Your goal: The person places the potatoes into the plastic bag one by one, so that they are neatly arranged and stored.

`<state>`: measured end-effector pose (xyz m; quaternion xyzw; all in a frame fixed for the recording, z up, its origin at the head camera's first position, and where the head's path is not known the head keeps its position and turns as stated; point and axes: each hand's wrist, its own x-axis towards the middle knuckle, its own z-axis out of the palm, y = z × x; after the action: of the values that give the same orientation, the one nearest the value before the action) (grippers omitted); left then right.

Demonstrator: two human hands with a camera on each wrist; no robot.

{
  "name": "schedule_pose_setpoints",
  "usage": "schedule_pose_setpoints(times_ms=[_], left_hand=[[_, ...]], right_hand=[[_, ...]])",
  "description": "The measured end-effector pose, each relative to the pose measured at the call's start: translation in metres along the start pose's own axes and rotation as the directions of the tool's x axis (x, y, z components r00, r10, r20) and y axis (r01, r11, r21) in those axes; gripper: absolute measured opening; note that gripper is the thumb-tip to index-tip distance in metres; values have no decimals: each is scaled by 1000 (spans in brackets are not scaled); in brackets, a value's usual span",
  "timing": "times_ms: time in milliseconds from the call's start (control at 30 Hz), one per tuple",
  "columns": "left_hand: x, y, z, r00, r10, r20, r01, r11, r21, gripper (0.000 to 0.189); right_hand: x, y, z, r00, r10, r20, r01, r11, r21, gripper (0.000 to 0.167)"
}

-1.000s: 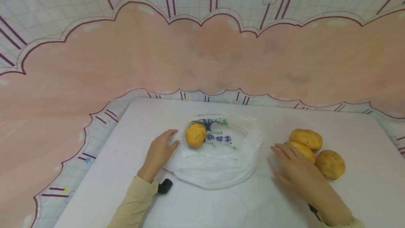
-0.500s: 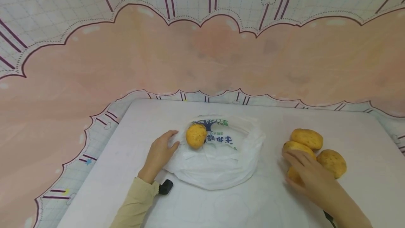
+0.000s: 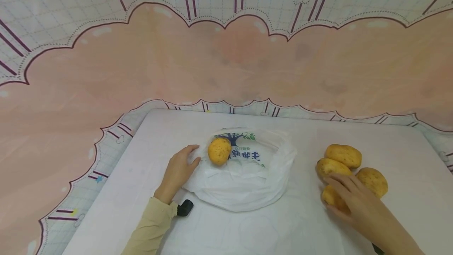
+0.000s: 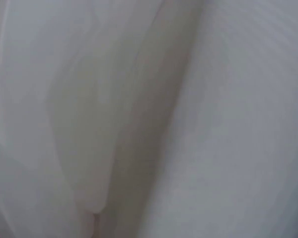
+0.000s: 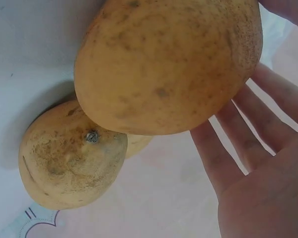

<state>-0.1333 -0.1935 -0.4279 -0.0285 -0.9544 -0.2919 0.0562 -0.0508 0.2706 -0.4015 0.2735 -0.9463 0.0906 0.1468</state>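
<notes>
In the head view a white plastic bag (image 3: 244,192) with a printed tree lies flat, and one potato (image 3: 219,151) rests on its left part. My left hand (image 3: 178,172) stays at the bag's left edge, thumb and fingers spread apart, holding nothing. Over at the right, my right hand (image 3: 359,202) has its fingers and thumb around the nearest potato (image 5: 164,64). The right wrist view shows fingers behind that potato and the thumb at its upper side. Whether it is off the table cannot be told. White plastic (image 4: 64,124) fills the left wrist view's left part.
Three more potatoes lie close by: a far one (image 3: 343,156), a middle one (image 3: 332,167) and a right one (image 3: 372,182). They sit on the white table (image 3: 283,231). A patterned cloth (image 3: 226,62) hangs behind it.
My right hand has come back toward me and right, from beside the middle potato to around the nearest one, uncovering the middle one. The left hand and bag have not visibly moved.
</notes>
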Motion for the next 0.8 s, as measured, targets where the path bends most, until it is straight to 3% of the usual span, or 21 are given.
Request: schedule_pose_setpoints(times_ms=[267,800], left_hand=[[0,1,0,1000,-15,9,15,1000,-1,44],[1,1,0,1000,-14,15,14,1000,6,44]], right_hand=[[-2,6,2,999,-33,-2,33,999,-8,50],[-5,7,2,999,-39,30,39,999,13,58]])
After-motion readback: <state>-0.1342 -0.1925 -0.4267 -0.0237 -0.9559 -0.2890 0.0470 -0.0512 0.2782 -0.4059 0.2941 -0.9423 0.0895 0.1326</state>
